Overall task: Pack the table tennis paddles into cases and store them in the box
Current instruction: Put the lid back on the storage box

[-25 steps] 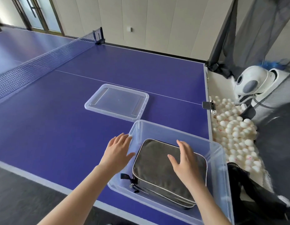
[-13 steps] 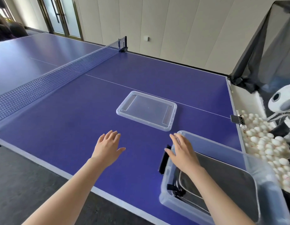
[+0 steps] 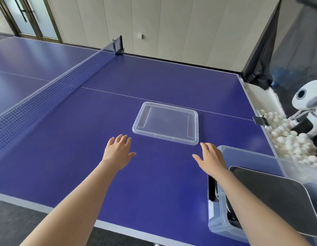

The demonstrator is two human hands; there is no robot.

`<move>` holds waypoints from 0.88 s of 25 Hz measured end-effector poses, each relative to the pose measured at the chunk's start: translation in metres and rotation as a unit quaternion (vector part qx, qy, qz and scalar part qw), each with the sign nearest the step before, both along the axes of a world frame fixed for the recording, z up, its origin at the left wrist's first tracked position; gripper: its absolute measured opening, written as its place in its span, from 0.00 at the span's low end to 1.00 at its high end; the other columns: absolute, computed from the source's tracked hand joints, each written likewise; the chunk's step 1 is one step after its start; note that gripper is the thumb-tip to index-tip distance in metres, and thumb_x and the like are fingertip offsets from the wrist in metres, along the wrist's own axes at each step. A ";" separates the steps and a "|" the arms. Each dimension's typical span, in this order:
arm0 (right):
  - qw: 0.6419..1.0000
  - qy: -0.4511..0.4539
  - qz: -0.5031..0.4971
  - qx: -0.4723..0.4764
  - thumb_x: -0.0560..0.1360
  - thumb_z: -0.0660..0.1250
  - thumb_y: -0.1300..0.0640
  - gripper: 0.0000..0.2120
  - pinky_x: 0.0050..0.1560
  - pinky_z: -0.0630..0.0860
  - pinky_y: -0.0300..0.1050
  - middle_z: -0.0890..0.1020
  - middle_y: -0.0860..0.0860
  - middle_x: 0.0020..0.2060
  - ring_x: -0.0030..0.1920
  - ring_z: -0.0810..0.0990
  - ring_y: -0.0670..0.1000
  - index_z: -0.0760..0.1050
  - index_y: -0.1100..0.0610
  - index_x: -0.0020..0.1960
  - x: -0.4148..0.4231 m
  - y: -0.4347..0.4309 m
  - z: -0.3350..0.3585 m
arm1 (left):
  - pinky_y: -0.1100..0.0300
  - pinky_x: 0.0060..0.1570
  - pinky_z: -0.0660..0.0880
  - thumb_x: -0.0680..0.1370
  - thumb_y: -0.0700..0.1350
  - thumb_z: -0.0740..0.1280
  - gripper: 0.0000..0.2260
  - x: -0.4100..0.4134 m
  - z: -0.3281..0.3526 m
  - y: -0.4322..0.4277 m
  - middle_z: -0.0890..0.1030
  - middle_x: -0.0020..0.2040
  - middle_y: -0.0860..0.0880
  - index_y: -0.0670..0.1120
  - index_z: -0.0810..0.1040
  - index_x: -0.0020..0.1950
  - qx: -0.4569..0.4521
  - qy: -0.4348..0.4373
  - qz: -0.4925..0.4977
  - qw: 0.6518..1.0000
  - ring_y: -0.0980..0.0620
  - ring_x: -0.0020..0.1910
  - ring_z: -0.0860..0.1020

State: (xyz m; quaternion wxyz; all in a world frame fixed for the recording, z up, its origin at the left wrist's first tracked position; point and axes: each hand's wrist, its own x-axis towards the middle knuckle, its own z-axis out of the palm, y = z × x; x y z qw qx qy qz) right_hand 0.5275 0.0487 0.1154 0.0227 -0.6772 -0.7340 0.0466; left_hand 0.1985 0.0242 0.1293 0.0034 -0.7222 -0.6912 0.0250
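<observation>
1. Your left hand (image 3: 118,151) hovers palm down over the counter (image 3: 74,148), just short of the near left corner of the clear lid (image 3: 166,122). Its grip is open: the fingers are spread and hold nothing.
2. Your right hand (image 3: 210,157) mirrors it by the lid's near right corner, with an equally open, empty grip. Your right forearm crosses over the left wall of the box (image 3: 251,155).
3. Whether either palm touches the counter cannot be told from this view.
4. The lid lies flat toward the middle of your half, just on the near side of the white centre line and well clear of the net (image 3: 47,96). That likely kept the box mouth free for loading.
5. The box stands by the counter's near right corner, close to the right edge. The dark zipped case (image 3: 271,196) lies flat inside it, so the packing looks finished for this one. No loose paddle is in sight.
6. Your hands are apart by about the lid's width, which suggests a two-handed pick-up, one end each, so the thin plastic stays level.
7. The lid seems to lie lip-up, so you may need to turn it over before seating it on the box rim.
</observation>
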 end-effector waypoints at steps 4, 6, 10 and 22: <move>0.998 0.052 -0.045 0.000 0.79 0.59 0.44 0.30 0.66 0.65 0.49 0.69 0.57 0.69 0.69 0.66 0.57 0.60 0.61 0.73 0.003 0.036 -0.002 | 0.53 0.74 0.54 0.80 0.60 0.57 0.29 -0.002 -0.010 0.043 0.61 0.76 0.50 0.45 0.57 0.76 0.002 -0.040 0.007 0.999 0.50 0.76 0.57; 0.994 0.092 -0.066 -0.002 0.78 0.60 0.45 0.29 0.64 0.66 0.50 0.69 0.57 0.69 0.68 0.67 0.58 0.61 0.61 0.73 0.002 0.060 -0.004 | 0.54 0.72 0.57 0.80 0.60 0.58 0.30 -0.004 -0.018 0.068 0.63 0.75 0.49 0.46 0.58 0.76 -0.002 -0.079 0.030 0.996 0.49 0.75 0.60; 0.990 0.112 -0.085 -0.024 0.79 0.60 0.44 0.31 0.66 0.66 0.51 0.67 0.58 0.70 0.70 0.65 0.58 0.59 0.61 0.74 0.003 0.109 -0.016 | 0.53 0.70 0.60 0.79 0.61 0.59 0.31 -0.012 -0.037 0.117 0.64 0.75 0.48 0.45 0.59 0.76 -0.025 -0.105 0.057 0.993 0.48 0.73 0.63; 0.979 0.058 -0.170 -0.097 0.78 0.58 0.42 0.33 0.65 0.67 0.51 0.65 0.58 0.72 0.71 0.63 0.57 0.58 0.63 0.74 0.026 0.228 -0.089 | 0.50 0.72 0.57 0.77 0.64 0.60 0.35 -0.028 -0.118 0.277 0.61 0.76 0.47 0.43 0.59 0.76 -0.087 -0.117 0.081 0.986 0.46 0.76 0.57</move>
